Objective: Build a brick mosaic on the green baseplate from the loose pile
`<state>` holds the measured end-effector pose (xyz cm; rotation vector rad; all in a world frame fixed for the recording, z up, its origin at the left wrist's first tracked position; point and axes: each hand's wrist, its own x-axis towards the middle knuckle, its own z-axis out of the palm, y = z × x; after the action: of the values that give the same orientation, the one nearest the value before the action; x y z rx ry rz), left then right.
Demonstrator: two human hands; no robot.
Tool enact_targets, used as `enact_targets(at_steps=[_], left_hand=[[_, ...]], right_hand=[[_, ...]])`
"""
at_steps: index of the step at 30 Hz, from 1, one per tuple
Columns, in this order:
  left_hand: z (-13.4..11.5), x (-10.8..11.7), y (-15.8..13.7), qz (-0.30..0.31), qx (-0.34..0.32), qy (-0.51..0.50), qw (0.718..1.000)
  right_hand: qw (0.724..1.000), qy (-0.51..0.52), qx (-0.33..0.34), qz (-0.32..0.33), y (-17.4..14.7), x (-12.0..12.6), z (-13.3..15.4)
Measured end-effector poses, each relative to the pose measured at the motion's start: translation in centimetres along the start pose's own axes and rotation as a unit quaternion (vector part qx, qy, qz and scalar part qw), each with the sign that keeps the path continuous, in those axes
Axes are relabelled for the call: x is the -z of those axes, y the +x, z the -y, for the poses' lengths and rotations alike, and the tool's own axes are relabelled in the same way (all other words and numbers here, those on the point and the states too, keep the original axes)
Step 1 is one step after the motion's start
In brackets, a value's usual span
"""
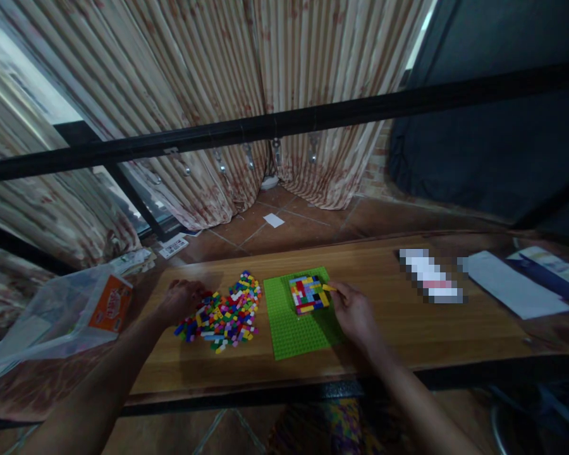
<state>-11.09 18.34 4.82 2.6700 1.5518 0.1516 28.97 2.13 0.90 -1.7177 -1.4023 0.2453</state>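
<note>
My left hand (184, 298) is at the left edge of a heap of small coloured building bricks (232, 313), its fingers curled together and the tips hidden. What it grips, if anything, does not show. Between the thumb and fingers of my right hand (354, 311) is a yellow building brick (329, 287). That hand hovers by the right side of a square block of joined bricks (309, 294), coloured red, blue, yellow and black. The block sits on the upper part of a green studded baseplate (294, 341), which lies on the wooden table to the right of the heap.
A clear plastic box (71, 303) with an orange label stands at the left. On the right lie a pixelated item (429, 275) and a white sheet (512, 284). A black bar (246, 131) crosses beyond the wooden table (436, 335), before the curtains (208, 76).
</note>
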Motion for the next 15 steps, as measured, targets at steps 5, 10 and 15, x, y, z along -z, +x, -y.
enact_targets(at_steps=[5, 10, 15], left_hand=[[-1.2, 0.8, -1.1, -0.043, 0.003, -0.068, 0.997], [-5.6, 0.5, -4.0, -0.127, 0.047, -0.18, 0.974], [-12.5, -2.9, -6.9, -0.161, 0.094, -0.317, 0.93]], right_hand=[[0.999, -0.043, 0.002, 0.008, 1.5, -1.2, 0.5], [0.992, -0.12, 0.023, 0.013, 2.8, -2.3, 1.2], [0.983, -0.173, 0.057, 0.018, 3.0, -2.6, 2.2]])
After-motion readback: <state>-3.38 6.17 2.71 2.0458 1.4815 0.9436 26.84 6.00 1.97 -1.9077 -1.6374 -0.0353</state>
